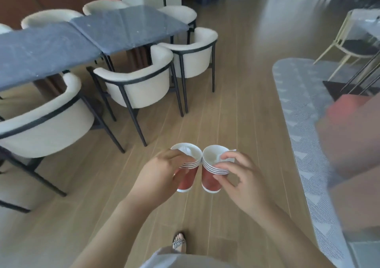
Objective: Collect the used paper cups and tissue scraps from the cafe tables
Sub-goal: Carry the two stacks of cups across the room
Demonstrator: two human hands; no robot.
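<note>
No readable text, label, number or sign shows anywhere.

Soft, even daylight; pale glare washes the floor (242, 24) far ahead of the hands. The left hand (162, 175) and right hand (240, 179) are in sharp focus. Right of the right hand a large reddish shape (353, 136) is smeared by motion blur. Left of the left hand, the table (41, 49) bows from wide-angle distortion, with faint shadows under the chairs (133, 88)
</note>
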